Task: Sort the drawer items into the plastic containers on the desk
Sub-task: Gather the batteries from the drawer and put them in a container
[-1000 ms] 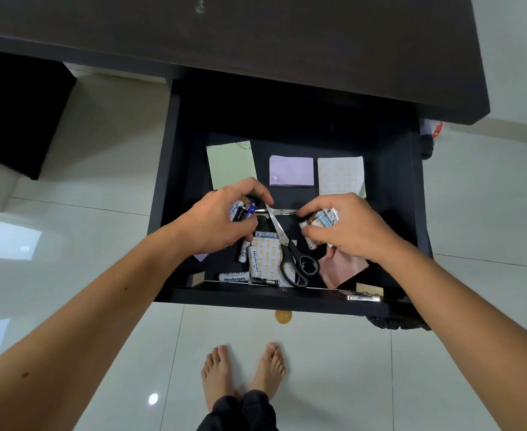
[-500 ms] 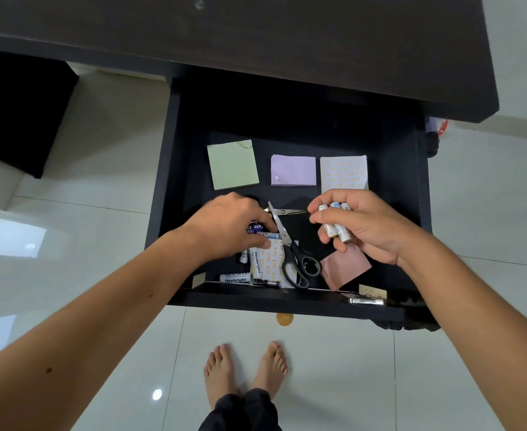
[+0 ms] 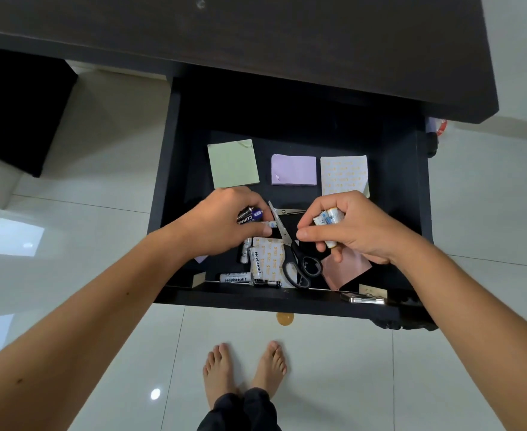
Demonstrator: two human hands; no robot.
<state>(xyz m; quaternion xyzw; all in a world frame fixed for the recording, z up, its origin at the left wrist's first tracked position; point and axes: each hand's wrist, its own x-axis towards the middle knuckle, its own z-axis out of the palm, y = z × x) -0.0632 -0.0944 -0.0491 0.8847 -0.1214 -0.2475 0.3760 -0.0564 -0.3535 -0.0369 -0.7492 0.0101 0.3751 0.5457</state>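
- Glossy white floor tiles are lying under a dark surface (image 3: 256, 42); its drawer (image 3: 166, 169) is standing pulled open, with bare feet below the front edge.
- Landmark: scissors (image 3: 290, 244), blades apart, lying mid-drawer with the handles toward the drawer front.
- Left hand (image 3: 222, 225), just left of the scissors' blades, is curling round dark batteries (image 3: 249, 214) and pinching a white one at the fingertips.
- Right hand (image 3: 352, 228), just right of the blades, is clasping a bunch of white batteries (image 3: 327, 217), thumb and forefinger closing below them.
- More loose batteries (image 3: 235, 278) are lying left of the scissors' handles, on and beside a patterned notepad (image 3: 271, 259).
- Beyond the blades, three pads are sitting in a row: green pad (image 3: 232, 163), purple pad (image 3: 293, 169), patterned pad (image 3: 343, 175). A pink pad (image 3: 346, 269) is lying right of the handles, partly under the right hand.
- Plastic containers are not showing in view.
- Judgement: batteries are being gathered first; most of the sorting is remaining.
- Risks: both hands are getting full, so adding another round cell could be spilling one onto the floor; fingers are working close to the open blades, so a quick reach could be catching an edge.
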